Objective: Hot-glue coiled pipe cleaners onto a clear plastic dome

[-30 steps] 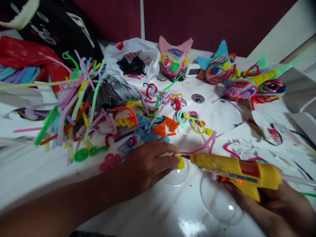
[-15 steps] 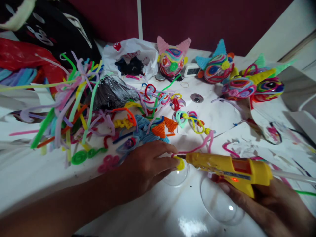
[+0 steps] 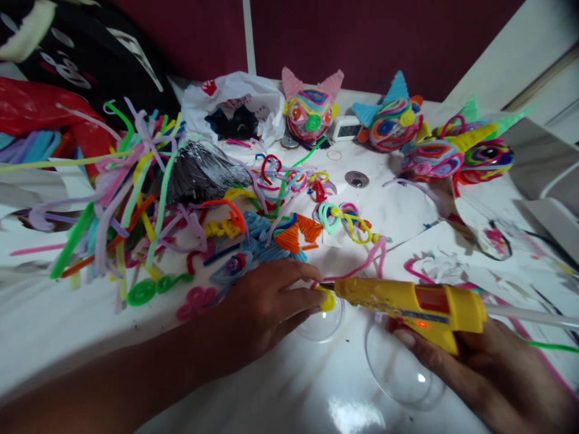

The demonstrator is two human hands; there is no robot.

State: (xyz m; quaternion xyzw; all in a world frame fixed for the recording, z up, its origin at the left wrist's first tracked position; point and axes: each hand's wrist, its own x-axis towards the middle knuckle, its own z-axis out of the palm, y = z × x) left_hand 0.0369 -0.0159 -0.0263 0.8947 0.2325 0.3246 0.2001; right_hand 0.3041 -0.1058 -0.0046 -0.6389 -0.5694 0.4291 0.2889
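Observation:
My right hand [image 3: 470, 367] grips a yellow hot glue gun [image 3: 407, 301] with a small red light lit on its side. The gun's nozzle points left and meets a yellow pipe cleaner coil [image 3: 326, 299]. Pinched at that coil are the fingers of my left hand [image 3: 275, 295], over a small clear plastic dome [image 3: 319, 328]. A pink pipe cleaner [image 3: 362, 266] runs from the coil toward the right. Below the glue gun, a second, larger clear dome [image 3: 398, 374] lies on the white table, partly behind my right hand.
Several pipe cleaner fish figures [image 3: 312, 111] stand along the back. To the left are a bundle of pipe cleaners [image 3: 122, 199], black bristly strands [image 3: 203, 172] and a green spiral [image 3: 143, 290]. A white plastic bag [image 3: 271, 108] and a small digital clock [image 3: 347, 128] sit behind.
The whole view has shifted slightly, with things appearing a little further left. Both hands keep their hold, and the nozzle stays at the yellow coil.

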